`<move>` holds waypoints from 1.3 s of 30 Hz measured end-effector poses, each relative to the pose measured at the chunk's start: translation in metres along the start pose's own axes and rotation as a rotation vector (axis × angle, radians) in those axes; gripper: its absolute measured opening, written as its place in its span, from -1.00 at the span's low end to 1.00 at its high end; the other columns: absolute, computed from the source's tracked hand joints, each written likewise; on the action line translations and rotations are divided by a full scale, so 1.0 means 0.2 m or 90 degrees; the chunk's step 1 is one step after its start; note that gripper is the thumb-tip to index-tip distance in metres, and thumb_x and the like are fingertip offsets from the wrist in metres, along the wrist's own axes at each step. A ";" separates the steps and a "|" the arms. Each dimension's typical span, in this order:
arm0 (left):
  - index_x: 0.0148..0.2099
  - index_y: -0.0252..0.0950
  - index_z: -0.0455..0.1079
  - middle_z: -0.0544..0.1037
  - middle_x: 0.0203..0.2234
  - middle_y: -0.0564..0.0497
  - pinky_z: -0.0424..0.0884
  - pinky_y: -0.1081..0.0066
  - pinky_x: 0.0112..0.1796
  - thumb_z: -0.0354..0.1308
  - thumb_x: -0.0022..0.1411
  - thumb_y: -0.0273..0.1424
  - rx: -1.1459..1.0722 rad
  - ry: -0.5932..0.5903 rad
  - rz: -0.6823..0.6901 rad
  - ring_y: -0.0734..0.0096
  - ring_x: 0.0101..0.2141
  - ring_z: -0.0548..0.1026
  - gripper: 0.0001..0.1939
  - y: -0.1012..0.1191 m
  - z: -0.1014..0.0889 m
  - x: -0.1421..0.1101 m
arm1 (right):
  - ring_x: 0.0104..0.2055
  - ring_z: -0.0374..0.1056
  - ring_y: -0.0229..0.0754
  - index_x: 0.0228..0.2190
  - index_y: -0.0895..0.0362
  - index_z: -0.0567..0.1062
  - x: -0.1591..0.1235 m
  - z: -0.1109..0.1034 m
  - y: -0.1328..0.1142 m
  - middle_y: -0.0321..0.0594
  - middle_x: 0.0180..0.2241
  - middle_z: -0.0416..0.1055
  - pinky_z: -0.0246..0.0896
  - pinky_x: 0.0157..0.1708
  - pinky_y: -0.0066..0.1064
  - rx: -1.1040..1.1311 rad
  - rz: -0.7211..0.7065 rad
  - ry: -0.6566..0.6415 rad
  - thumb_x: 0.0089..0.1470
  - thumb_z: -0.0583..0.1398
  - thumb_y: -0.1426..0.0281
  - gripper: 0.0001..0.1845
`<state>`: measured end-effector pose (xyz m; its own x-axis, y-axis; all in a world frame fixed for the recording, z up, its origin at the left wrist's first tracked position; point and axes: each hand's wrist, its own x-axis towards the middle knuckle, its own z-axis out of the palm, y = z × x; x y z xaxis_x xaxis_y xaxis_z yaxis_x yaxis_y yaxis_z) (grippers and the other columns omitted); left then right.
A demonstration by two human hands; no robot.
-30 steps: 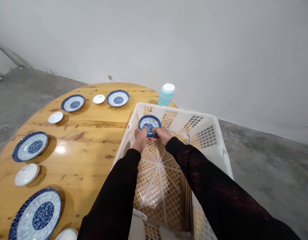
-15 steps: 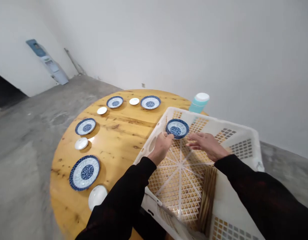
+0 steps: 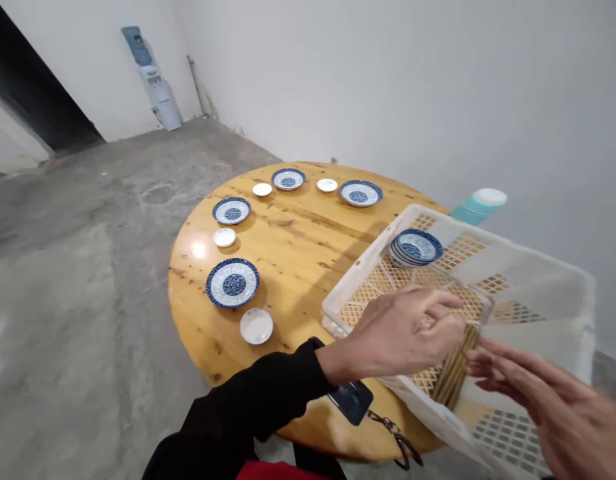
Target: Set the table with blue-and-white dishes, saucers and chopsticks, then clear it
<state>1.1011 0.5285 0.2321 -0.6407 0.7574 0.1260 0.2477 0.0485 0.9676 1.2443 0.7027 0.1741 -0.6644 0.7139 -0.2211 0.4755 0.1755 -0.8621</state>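
My left hand [image 3: 408, 330] hovers over the near side of a white lattice crate [image 3: 361, 267], fingers loosely curled and apart, their tips at the upper end of a bundle of wooden chopsticks [image 3: 453, 370] that leans against the crate's near wall. My right hand [image 3: 538, 400] is just right of the bundle with its fingers stretched out, holding nothing. A small stack of blue-patterned bowls [image 3: 417, 247] sits in the crate's far corner. The crate rests on the right side of a round wooden table [image 3: 298, 240].
Several blue-rimmed plates [image 3: 233, 282] and small white dishes [image 3: 256, 325] ring the table's edge. A teal bottle [image 3: 481, 203] stands behind the crate. A dark flat object with a key ring [image 3: 352, 400] lies at the near edge. A water dispenser [image 3: 153, 77] stands by the far wall.
Both hands left the bowl stack and drew back to the chopsticks at the crate's near side. The camera swung and pulled away, so more of the floor and the room shows.
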 end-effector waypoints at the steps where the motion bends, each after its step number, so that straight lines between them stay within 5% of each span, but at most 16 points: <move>1: 0.06 -0.22 0.47 0.61 -0.08 -0.06 0.49 0.30 -0.01 0.05 0.32 -0.37 0.016 -0.001 -0.002 0.30 -0.11 0.57 -0.69 0.00 -0.06 -0.11 | -0.24 0.53 0.21 -0.29 -0.18 0.61 -0.10 0.06 0.01 -0.04 -0.26 0.62 0.45 -0.07 0.14 -0.003 0.007 -0.007 -0.20 0.26 -0.20 -0.49; 6: 0.02 -0.24 0.50 0.64 -0.10 -0.07 0.49 0.36 -0.07 0.03 0.33 -0.38 0.098 0.065 -0.031 0.30 -0.15 0.60 -0.70 -0.11 -0.40 -0.71 | -0.32 0.54 0.08 -0.25 0.05 0.62 -0.54 0.56 0.02 -0.02 -0.33 0.62 0.53 -0.25 -0.13 0.054 -0.010 -0.155 -0.17 0.30 -0.15 -0.40; 12: -0.06 -0.24 0.53 0.66 -0.17 -0.07 0.46 0.42 -0.18 -0.01 0.35 -0.33 0.126 0.215 -0.192 0.29 -0.21 0.59 -0.70 -0.33 -0.77 -1.43 | -0.41 0.51 -0.01 -0.30 0.15 0.62 -0.99 1.24 -0.05 -0.03 -0.38 0.60 0.46 -0.41 -0.26 0.125 -0.017 -0.357 -0.20 0.32 -0.19 -0.33; 16: -0.11 -0.22 0.51 0.66 -0.21 -0.05 0.46 0.40 -0.13 0.00 0.32 -0.29 0.106 0.349 -0.308 0.28 -0.21 0.59 -0.72 -0.48 -0.91 -1.83 | -0.44 0.47 -0.09 -0.30 0.17 0.59 -1.20 1.55 -0.11 -0.05 -0.40 0.58 0.37 -0.45 -0.31 0.161 0.017 -0.487 -0.22 0.34 -0.16 -0.33; 20: -0.09 -0.24 0.48 0.65 -0.17 -0.10 0.48 0.35 -0.09 0.02 0.28 -0.14 0.032 0.448 -0.405 0.22 -0.16 0.60 -0.64 -0.63 -0.99 -2.09 | -0.50 0.43 -0.17 -0.33 0.17 0.55 -1.29 1.79 -0.10 -0.12 -0.44 0.55 0.28 -0.49 -0.37 0.175 0.054 -0.573 -0.26 0.36 -0.09 -0.38; 24: -0.09 -0.26 0.47 0.66 -0.19 -0.15 0.51 0.27 -0.09 0.04 0.24 -0.03 0.003 0.481 -0.448 0.16 -0.18 0.61 -0.56 -0.72 -1.08 -2.19 | -0.52 0.41 -0.21 -0.33 0.15 0.51 -1.29 2.04 -0.09 -0.17 -0.46 0.53 0.22 -0.52 -0.40 0.160 0.064 -0.624 -0.21 0.29 -0.01 -0.48; 28: -0.07 -0.24 0.47 0.65 -0.16 -0.14 0.51 0.30 -0.08 0.05 0.23 -0.03 0.000 0.475 -0.451 0.17 -0.14 0.62 -0.57 -0.75 -1.24 -2.15 | -0.53 0.39 -0.23 -0.35 0.14 0.49 -1.26 2.28 -0.16 -0.23 -0.48 0.51 0.19 -0.52 -0.41 0.130 0.060 -0.671 -0.20 0.23 0.05 -0.55; 34: -0.01 -0.21 0.47 0.64 -0.08 -0.12 0.49 0.36 -0.02 0.02 0.30 -0.06 0.016 0.438 -0.439 0.19 -0.06 0.59 -0.59 -0.88 -1.60 -2.01 | -0.52 0.37 -0.25 -0.37 0.13 0.50 -1.12 2.62 -0.33 -0.27 -0.50 0.49 0.12 -0.53 -0.43 0.113 0.078 -0.694 -0.19 0.17 0.12 -0.61; 39: -0.06 -0.24 0.49 0.65 -0.21 -0.10 0.51 0.35 -0.10 0.00 0.31 -0.04 0.049 0.375 -0.461 0.22 -0.19 0.60 -0.56 -1.05 -1.91 -1.96 | -0.48 0.41 -0.21 -0.33 0.15 0.50 -0.94 2.93 -0.43 -0.21 -0.45 0.51 0.20 -0.48 -0.40 0.144 0.084 -0.643 -0.19 0.14 0.12 -0.57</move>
<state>1.0234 -0.0269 0.0622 -0.9170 0.0751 -0.3916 -0.3224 0.4384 0.8390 0.9898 0.1569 0.0224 -0.8377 -0.1997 -0.5083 0.5295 -0.0688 -0.8455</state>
